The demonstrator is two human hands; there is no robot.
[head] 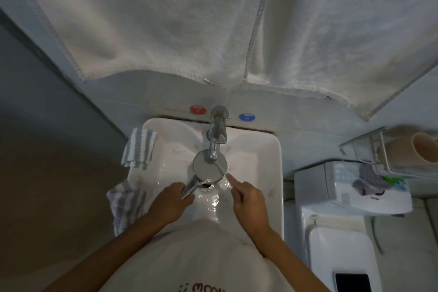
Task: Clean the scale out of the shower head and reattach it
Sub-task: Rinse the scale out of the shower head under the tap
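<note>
A round chrome shower head [208, 165] lies face up in the white sink [272, 161], right under the chrome tap spout [216, 140]. Water runs over its face and pools near the drain. My left hand [171, 202] is shut on the shower head's handle, low in the basin. My right hand [246, 199] holds nothing. Its index finger points at the right edge of the round face, its other fingers are curled. Whether the fingertip touches the rim is unclear.
Two striped cloths [139, 148] [128, 204] hang over the sink's left rim. Red [198, 109] and blue [246, 117] tap knobs sit on the wall. White towels [189, 19] hang above. A toilet tank [339, 239], a phone [353, 282] and a wire rack with a cup [424, 152] stand to the right.
</note>
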